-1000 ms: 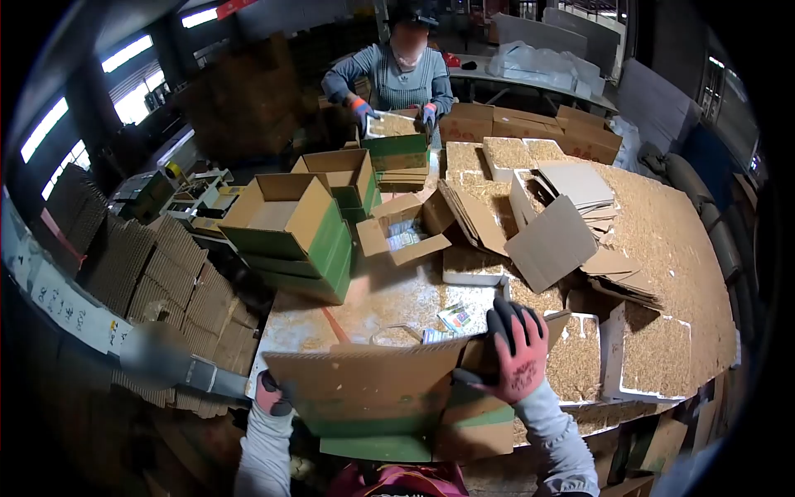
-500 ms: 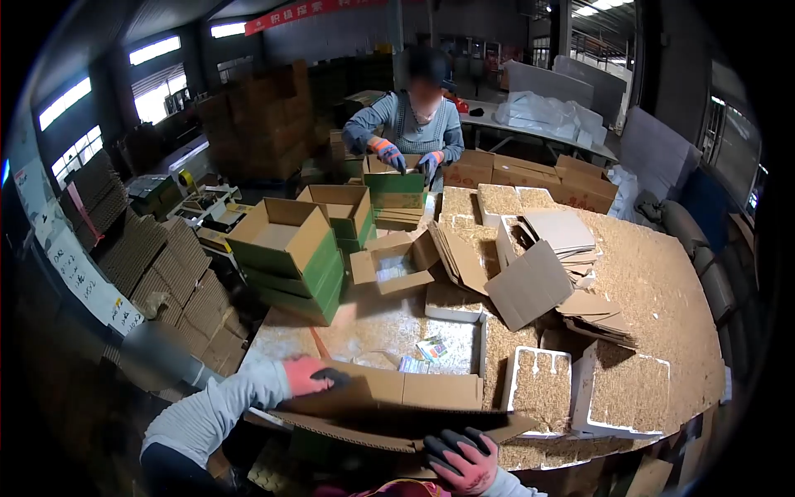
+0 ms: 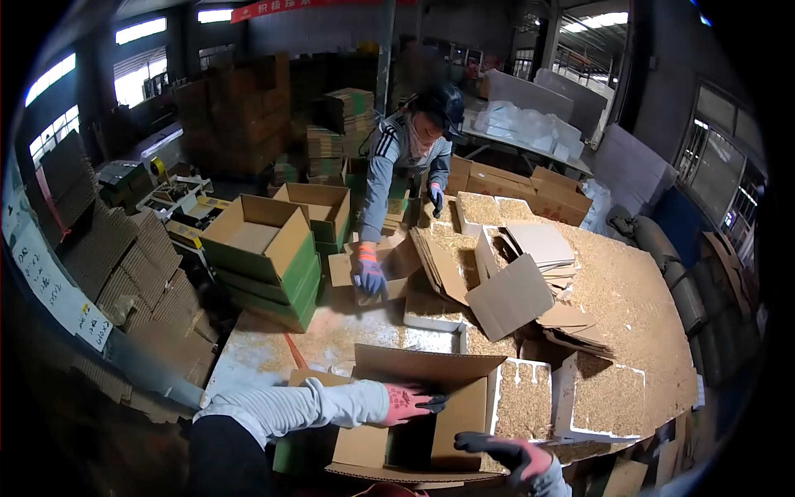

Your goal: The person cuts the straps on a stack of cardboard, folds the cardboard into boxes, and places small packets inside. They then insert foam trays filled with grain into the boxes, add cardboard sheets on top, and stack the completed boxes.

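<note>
Two stacked green-sided cartons (image 3: 269, 311) stand at the left of the desk (image 3: 248, 352), well apart from the open carton (image 3: 465, 402) at its near edge, so that side looks free for the left arm to pass. Next comes a co-worker's hand (image 3: 369, 275), low beside a smaller box beyond; it is best to keep the carton's far panel (image 3: 426, 362) from swinging that way. The left hand (image 3: 406, 404) reaches across the carton's opening, fingers stretched out and not closed on anything; whether they press on an inner wall, I cannot tell. Flat fingers spread the push better than tips would, and low pressure near a fold should keep the board from creasing. Farther right, the right hand (image 3: 512, 457) is by the carton's near right corner, thumb and fingers apart; contact with the board is unclear. Bracing that corner squarely, while the other hand works inside, would stop the carton twisting. Just beside it sits a white foam box (image 3: 523, 398) of brown grainy material, so any push to the right calls for restraint.
</note>
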{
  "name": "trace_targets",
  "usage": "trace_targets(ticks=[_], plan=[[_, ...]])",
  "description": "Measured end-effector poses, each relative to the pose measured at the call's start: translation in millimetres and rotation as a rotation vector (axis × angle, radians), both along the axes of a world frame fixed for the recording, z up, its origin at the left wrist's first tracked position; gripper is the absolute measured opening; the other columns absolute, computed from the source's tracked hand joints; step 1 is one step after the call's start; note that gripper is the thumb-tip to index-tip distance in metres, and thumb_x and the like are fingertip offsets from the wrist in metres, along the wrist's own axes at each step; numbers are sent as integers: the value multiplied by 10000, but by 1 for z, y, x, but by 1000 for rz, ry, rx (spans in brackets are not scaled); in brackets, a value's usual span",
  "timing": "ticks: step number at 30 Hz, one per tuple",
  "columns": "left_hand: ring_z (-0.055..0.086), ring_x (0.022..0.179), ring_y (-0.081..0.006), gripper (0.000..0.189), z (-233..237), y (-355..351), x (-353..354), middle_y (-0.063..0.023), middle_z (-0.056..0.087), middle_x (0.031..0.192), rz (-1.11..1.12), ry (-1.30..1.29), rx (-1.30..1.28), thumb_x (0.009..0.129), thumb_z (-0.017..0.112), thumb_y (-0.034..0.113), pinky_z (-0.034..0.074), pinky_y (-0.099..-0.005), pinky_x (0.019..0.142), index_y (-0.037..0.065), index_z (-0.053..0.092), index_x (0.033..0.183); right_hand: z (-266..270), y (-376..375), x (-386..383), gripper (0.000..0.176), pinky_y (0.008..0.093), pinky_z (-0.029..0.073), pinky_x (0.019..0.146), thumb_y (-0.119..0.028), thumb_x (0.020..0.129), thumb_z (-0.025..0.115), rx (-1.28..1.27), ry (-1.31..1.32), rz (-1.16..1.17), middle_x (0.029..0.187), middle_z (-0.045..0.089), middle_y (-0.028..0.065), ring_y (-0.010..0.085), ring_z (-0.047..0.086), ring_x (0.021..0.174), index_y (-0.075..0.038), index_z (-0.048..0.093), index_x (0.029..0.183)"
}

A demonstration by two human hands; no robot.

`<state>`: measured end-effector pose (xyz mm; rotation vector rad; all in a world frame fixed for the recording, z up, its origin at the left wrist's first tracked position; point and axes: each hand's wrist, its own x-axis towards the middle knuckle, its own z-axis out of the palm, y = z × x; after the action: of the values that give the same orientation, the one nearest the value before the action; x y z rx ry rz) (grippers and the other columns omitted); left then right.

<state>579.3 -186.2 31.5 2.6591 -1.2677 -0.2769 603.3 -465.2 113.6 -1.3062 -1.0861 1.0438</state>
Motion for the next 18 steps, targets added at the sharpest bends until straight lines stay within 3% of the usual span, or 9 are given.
trace_targets(ticks=[2,3,5,6,7,9,11,13,18], plan=[[413,1049,-336,502,15,-9,1,-136,248,1297,113,175,-44,762,467,228,342,-376,890,149,310,1232,-23,-7,-19,891,378,160,983,-342,576,720,-61,-451,-61,1308,232,138,264,176,1227,25,252,1240],[441,1016,-339,499,24,-6,1,-136,243,1301,211,353,-48,759,474,239,362,-373,870,160,319,1227,-12,6,-27,904,356,159,987,-316,550,733,15,-205,-434,1294,242,156,258,169,1225,10,250,1240],[523,890,-294,428,34,3,19,-167,512,1055,225,495,-535,745,508,276,403,-334,803,139,443,1145,-30,30,-11,906,334,214,972,-236,535,725,-342,-797,-983,1270,252,142,252,257,1177,16,218,1242],[548,816,-220,402,97,6,15,-134,581,923,299,630,-560,747,523,217,417,-291,756,113,459,1130,-58,35,-8,900,355,232,957,-233,532,726,-182,-462,-1014,1232,268,191,295,278,1142,33,219,1226],[535,786,-166,401,130,15,12,-114,570,948,199,472,-784,747,528,140,421,-283,730,93,454,1138,-73,38,-5,894,377,250,942,-231,530,728,-5,-137,-1033,1194,284,240,338,299,1106,49,219,1211],[487,922,-205,465,157,45,-2,-127,483,1080,883,44,-1141,724,560,114,381,-320,804,42,416,1161,-28,45,-13,877,367,269,931,-192,525,726,-233,-824,-1070,1179,309,242,343,318,1098,54,230,1205],[432,1001,-210,594,90,67,3,-113,445,1121,1047,-654,-541,708,585,99,377,-308,833,55,305,1230,-65,28,-12,870,348,293,917,-157,511,721,-219,-694,-1105,1165,348,231,326,342,1096,58,239,1203],[346,1102,-206,745,64,41,-59,-130,392,1160,975,-69,-1057,652,640,87,361,-312,862,48,207,1258,-59,30,-13,829,306,313,913,-109,509,698,-100,-402,-1050,1181,389,197,254,391,1094,46,277,1206],[388,1076,-226,743,22,78,-130,-123,399,1153,1091,603,-1239,592,663,30,352,-357,884,45,261,1217,-11,41,-21,626,285,347,881,-91,589,653,136,-155,-887,1087,481,116,196,454,1024,14,381,1144]])
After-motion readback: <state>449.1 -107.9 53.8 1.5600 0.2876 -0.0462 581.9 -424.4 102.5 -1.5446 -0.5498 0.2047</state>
